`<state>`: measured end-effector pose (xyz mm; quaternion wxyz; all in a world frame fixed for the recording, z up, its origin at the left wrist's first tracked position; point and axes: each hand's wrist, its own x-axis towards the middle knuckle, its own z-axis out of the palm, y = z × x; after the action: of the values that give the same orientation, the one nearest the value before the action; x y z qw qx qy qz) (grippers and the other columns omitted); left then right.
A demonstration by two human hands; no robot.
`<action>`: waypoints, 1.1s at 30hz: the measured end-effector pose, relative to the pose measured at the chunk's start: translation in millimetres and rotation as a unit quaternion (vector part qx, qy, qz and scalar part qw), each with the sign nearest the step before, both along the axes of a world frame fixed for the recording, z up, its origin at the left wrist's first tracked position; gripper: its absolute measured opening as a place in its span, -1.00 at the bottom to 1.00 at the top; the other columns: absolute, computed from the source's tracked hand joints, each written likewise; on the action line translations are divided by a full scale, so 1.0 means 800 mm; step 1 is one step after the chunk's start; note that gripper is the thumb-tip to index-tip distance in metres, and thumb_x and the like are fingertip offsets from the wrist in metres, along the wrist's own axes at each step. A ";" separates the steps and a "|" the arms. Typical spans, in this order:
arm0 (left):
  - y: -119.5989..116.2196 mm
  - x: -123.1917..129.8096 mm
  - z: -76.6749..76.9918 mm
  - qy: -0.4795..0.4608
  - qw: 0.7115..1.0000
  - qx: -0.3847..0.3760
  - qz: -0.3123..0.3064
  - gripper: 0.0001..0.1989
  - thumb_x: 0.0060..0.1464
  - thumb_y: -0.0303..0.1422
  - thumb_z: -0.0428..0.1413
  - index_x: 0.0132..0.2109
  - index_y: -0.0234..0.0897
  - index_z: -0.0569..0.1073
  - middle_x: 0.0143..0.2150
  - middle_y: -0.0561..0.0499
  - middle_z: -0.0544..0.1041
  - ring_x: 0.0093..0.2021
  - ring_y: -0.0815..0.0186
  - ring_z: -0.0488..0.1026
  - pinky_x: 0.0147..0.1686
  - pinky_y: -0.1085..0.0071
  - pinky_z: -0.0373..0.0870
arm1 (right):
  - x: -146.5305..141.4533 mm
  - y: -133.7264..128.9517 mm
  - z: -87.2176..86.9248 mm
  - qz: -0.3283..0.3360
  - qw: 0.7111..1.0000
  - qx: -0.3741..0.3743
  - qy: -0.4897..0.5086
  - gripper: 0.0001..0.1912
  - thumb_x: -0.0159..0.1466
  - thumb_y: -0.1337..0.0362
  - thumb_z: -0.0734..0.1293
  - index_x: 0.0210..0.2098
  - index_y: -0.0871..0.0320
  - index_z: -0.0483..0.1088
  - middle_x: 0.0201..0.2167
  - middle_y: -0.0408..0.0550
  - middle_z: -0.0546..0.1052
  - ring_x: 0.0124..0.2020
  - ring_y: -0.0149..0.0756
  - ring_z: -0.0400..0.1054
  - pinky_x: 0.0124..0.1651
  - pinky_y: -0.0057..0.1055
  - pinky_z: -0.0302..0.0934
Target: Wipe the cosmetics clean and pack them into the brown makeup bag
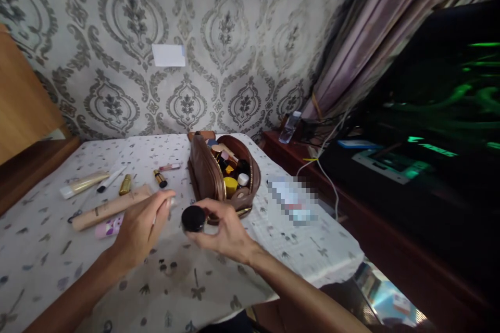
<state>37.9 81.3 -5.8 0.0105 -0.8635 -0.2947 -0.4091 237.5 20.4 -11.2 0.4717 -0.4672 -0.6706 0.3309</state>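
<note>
My right hand grips a small round black-lidded jar between thumb and fingers, just in front of a brown makeup bag. The bag stands unzipped, packed with cosmetics, among them a yellow-lidded jar and a white-capped one. My left hand hovers left of the jar with its fingers pressed together; whatever they may pinch is too small to make out. Beneath and behind that hand lie a long beige pouch or tube and a pink-and-purple container, both partly covered.
Farther back lie a cream tube, a makeup brush, a gold tube, a black-and-gold bottle and a lip gloss. A blurred-out item is right of the bag. A water bottle and laptop stand rightward.
</note>
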 end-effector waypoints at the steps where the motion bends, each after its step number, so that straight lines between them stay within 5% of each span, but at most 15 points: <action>1: -0.001 0.009 0.003 0.000 1.000 0.002 -0.021 -0.77 0.38 -0.38 -0.10 -0.04 -0.31 0.44 -0.38 0.04 0.58 -0.44 0.37 0.53 -0.40 0.50 0.37 | 0.016 -0.007 0.012 -0.013 1.000 0.010 0.013 -0.68 0.09 0.21 0.48 -0.17 0.14 0.47 -0.30 -0.15 0.57 -0.30 -0.34 0.43 -0.26 -0.45 0.27; 6: -0.009 0.049 -0.009 0.002 0.994 0.025 -0.109 -0.82 0.36 -0.45 -0.07 -0.05 -0.30 0.42 -0.30 0.00 0.61 -0.35 0.37 0.58 -0.34 0.52 0.41 | 0.087 -0.001 0.046 -0.192 0.974 0.094 -0.071 -0.64 0.18 0.09 0.46 -0.10 0.10 0.45 -0.21 -0.05 0.58 -0.17 -0.20 0.45 -0.10 -0.27 0.33; 10: -0.013 0.058 -0.030 0.018 0.990 0.004 -0.141 -0.83 0.36 -0.45 -0.08 -0.08 -0.28 0.41 -0.34 0.04 0.59 -0.40 0.40 0.57 -0.39 0.53 0.40 | 0.119 0.033 0.034 -0.296 0.906 0.175 -0.247 -0.65 0.11 0.06 0.51 -0.17 0.10 0.56 -0.05 0.11 0.50 0.03 0.03 0.33 0.09 0.01 0.25; 14: -0.012 0.051 -0.041 0.024 0.989 -0.018 -0.148 -0.81 0.35 -0.45 -0.09 -0.16 -0.25 0.41 -0.39 0.08 0.56 -0.46 0.41 0.54 -0.45 0.53 0.38 | 0.121 0.049 0.020 -0.337 0.853 0.177 -0.359 -0.66 0.13 0.05 0.50 -0.17 0.09 0.60 0.02 0.16 0.42 0.09 0.09 0.23 0.12 0.06 0.21; 26: -0.008 0.048 -0.055 0.080 0.984 -0.083 -0.137 -0.74 0.37 -0.39 -0.13 -0.24 -0.23 0.41 -0.43 0.08 0.56 -0.47 0.37 0.53 -0.48 0.48 0.39 | 0.120 0.062 0.047 -0.266 0.855 0.083 -0.437 -0.59 0.10 0.05 0.54 -0.09 0.04 0.61 0.24 0.14 0.31 0.28 0.20 0.03 0.25 0.15 0.00; 33: -0.004 0.049 -0.069 0.114 0.979 -0.086 -0.142 -0.69 0.41 -0.34 -0.18 -0.22 -0.23 0.42 -0.37 0.05 0.59 -0.41 0.32 0.58 -0.43 0.44 0.42 | 0.118 0.064 0.068 -0.191 0.880 0.033 -0.434 -0.68 0.13 0.21 0.53 -0.13 0.11 0.57 -0.19 0.02 0.60 0.00 -0.03 0.31 0.04 -0.08 0.09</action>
<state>76.9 78.2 -61.3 -0.0887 -0.9353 -0.1998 -0.2781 331.9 71.7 43.3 0.2024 -0.6675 -0.7162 -0.0241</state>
